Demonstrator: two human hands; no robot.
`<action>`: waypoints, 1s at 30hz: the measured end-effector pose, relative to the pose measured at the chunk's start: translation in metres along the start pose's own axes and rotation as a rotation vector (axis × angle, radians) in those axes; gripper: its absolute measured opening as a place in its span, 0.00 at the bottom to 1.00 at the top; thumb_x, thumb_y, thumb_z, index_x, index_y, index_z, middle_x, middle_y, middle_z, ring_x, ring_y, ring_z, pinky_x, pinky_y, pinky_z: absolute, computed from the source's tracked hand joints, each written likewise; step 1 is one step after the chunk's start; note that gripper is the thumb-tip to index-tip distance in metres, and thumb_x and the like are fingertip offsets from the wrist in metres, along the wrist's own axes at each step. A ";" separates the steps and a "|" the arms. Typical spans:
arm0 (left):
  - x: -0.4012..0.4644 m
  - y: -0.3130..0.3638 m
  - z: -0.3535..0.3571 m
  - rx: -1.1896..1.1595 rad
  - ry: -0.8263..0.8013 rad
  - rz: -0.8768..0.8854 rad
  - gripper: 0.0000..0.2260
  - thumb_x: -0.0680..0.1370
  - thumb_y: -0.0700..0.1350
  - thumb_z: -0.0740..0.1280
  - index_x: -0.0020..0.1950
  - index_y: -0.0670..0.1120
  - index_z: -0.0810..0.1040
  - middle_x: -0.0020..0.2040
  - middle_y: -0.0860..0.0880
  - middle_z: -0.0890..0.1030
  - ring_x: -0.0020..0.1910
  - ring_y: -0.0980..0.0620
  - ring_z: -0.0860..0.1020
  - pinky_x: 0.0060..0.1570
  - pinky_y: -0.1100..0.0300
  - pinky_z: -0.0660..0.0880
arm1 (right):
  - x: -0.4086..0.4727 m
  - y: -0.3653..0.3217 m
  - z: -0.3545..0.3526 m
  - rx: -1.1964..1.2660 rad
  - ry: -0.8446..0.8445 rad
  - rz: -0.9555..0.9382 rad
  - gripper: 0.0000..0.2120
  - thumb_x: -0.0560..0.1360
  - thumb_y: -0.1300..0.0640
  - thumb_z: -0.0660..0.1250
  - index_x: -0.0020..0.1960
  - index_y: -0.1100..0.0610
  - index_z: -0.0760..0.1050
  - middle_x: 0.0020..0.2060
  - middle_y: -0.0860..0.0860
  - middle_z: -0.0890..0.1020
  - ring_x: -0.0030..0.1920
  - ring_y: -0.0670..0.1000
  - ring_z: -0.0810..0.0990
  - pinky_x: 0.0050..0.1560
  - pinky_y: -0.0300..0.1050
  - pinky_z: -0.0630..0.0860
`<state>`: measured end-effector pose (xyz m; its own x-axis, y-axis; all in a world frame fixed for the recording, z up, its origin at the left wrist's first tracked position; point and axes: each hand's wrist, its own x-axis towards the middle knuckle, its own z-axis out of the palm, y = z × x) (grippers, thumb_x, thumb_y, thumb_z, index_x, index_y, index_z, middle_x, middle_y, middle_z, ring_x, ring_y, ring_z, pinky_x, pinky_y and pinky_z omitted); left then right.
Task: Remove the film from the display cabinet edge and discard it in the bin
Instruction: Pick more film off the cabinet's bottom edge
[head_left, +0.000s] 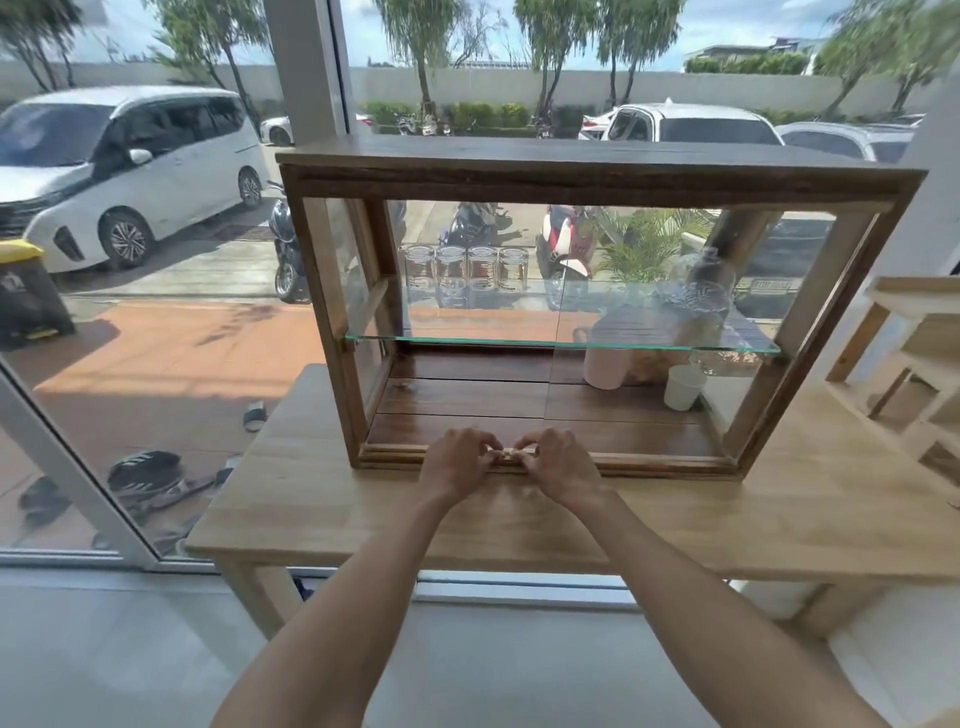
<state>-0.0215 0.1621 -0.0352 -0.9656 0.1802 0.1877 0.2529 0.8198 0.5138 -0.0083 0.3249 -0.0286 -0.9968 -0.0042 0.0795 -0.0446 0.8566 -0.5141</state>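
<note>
A wooden display cabinet (597, 179) with glass sides and a glass shelf stands on a light wooden table (322, 499). My left hand (457, 462) and my right hand (558, 465) rest side by side on the middle of the cabinet's bottom front edge (670, 464). The fingertips of both hands pinch a small pale piece of film (506, 455) between them on that edge. No bin for the film is visible indoors.
Several glass jars (465, 267) stand on the cabinet's shelf; a white cup (683, 387) and a pale container (605, 366) sit lower right. A wooden rack (914, 358) stands at the right. Behind is a window onto parked cars.
</note>
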 end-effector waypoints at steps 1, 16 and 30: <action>-0.001 0.000 0.001 -0.003 0.006 0.004 0.06 0.77 0.48 0.71 0.53 0.52 0.86 0.49 0.50 0.86 0.51 0.48 0.82 0.48 0.54 0.75 | 0.000 0.001 0.000 0.004 0.004 -0.006 0.09 0.77 0.52 0.70 0.55 0.50 0.86 0.50 0.58 0.87 0.54 0.58 0.85 0.57 0.50 0.80; -0.065 -0.049 -0.036 -0.092 0.077 -0.027 0.06 0.78 0.46 0.72 0.51 0.45 0.85 0.47 0.48 0.85 0.46 0.50 0.82 0.45 0.55 0.77 | -0.030 -0.044 0.027 0.109 0.007 -0.137 0.08 0.77 0.50 0.70 0.54 0.50 0.85 0.35 0.53 0.86 0.41 0.55 0.86 0.50 0.51 0.81; -0.248 -0.184 -0.124 -0.046 0.253 -0.446 0.06 0.78 0.47 0.72 0.51 0.46 0.85 0.48 0.48 0.86 0.45 0.50 0.83 0.46 0.58 0.77 | -0.113 -0.190 0.145 0.213 -0.197 -0.519 0.10 0.75 0.49 0.74 0.54 0.51 0.86 0.26 0.37 0.72 0.24 0.35 0.71 0.33 0.32 0.67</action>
<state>0.1794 -0.1009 -0.0730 -0.9365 -0.3233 0.1361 -0.1720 0.7612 0.6253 0.1028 0.0880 -0.0640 -0.8339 -0.5078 0.2164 -0.5211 0.5949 -0.6120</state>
